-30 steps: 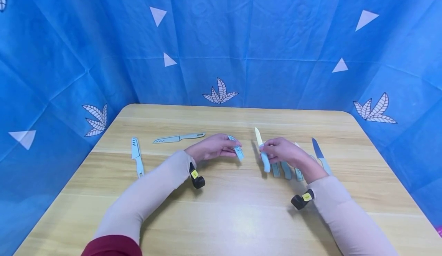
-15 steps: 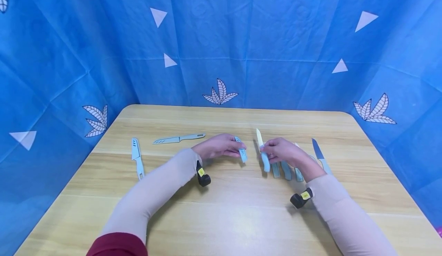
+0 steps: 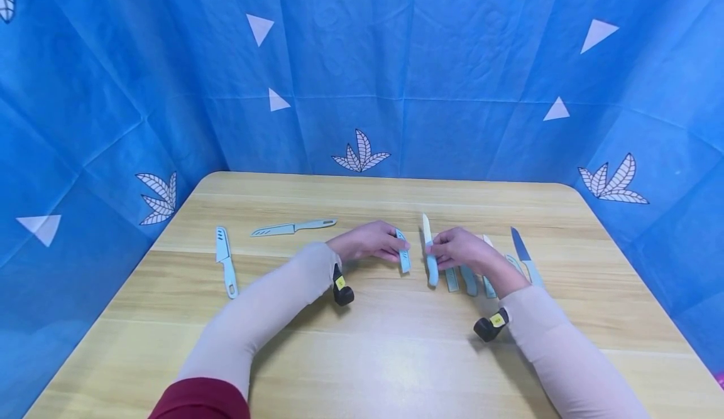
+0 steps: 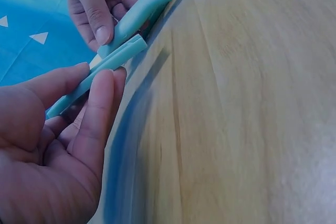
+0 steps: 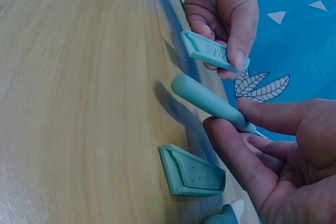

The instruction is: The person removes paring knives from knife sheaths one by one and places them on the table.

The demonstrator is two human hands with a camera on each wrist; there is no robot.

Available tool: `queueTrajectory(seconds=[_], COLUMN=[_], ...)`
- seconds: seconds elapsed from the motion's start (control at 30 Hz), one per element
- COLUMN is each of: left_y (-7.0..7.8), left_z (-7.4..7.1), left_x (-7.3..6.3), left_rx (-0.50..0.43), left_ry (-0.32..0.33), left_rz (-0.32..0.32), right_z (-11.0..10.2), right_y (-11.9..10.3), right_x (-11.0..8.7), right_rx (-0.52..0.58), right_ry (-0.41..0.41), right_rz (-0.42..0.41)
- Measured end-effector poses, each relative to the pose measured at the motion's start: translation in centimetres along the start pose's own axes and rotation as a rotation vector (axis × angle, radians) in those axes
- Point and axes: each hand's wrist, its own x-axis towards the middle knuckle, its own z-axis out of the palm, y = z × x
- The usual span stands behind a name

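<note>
My left hand (image 3: 373,242) pinches a light blue knife sheath (image 3: 404,259) between thumb and fingers, above the middle of the table. Close to its right, my right hand (image 3: 462,250) pinches a paring knife (image 3: 432,272) by its light blue handle, the pale blade pointing to the far side. A small gap separates sheath and knife in the head view. Raised lettering shows on the held sheath (image 5: 210,51) in the right wrist view. Below the right hand, another sheath (image 5: 191,174) lies on the table, beside a curved knife handle (image 3: 469,280).
Two sheathed knives lie on the left: one pointing away (image 3: 226,262), one crosswise (image 3: 293,227). At the right are a dark-bladed knife (image 3: 521,246) and another sheath (image 3: 489,286), partly behind the right arm. A blue curtain (image 3: 362,80) borders the wooden table (image 3: 362,356).
My left hand has moved right with the sheath, nearer the knife. The knife in my right hand has turned slightly, its handle end swinging left; the right hand has barely moved.
</note>
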Motion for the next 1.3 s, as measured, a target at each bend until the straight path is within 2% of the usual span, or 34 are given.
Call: queueTrajectory(seconds=[0.3, 0.63, 0.9, 1.17, 1.3], left_y=[-0.1, 0.0, 0.1, 0.4, 0.4], left_z=[0.8, 1.7, 2.2, 2.6, 3.0], left_x=[1.2, 1.6, 1.7, 1.5, 1.5], left_rx=[0.093, 0.161, 0.205, 0.313, 0.397], left_ry=[0.019, 0.024, 0.065, 0.116, 0.149], left_rz=[-0.016, -0.023, -0.019, 0.008, 0.005], right_z=[0.1, 0.4, 0.9, 1.1, 1.2], right_y=[0.1, 0.1, 0.1, -0.4, -0.4], right_x=[0.4, 0.6, 0.9, 0.9, 0.9], right_rx=[-0.014, -0.038, -0.111, -0.193, -0.209], right_ry=[0.022, 0.037, 0.076, 0.117, 0.129], right_rz=[0.032, 0.040, 0.053, 0.058, 0.060])
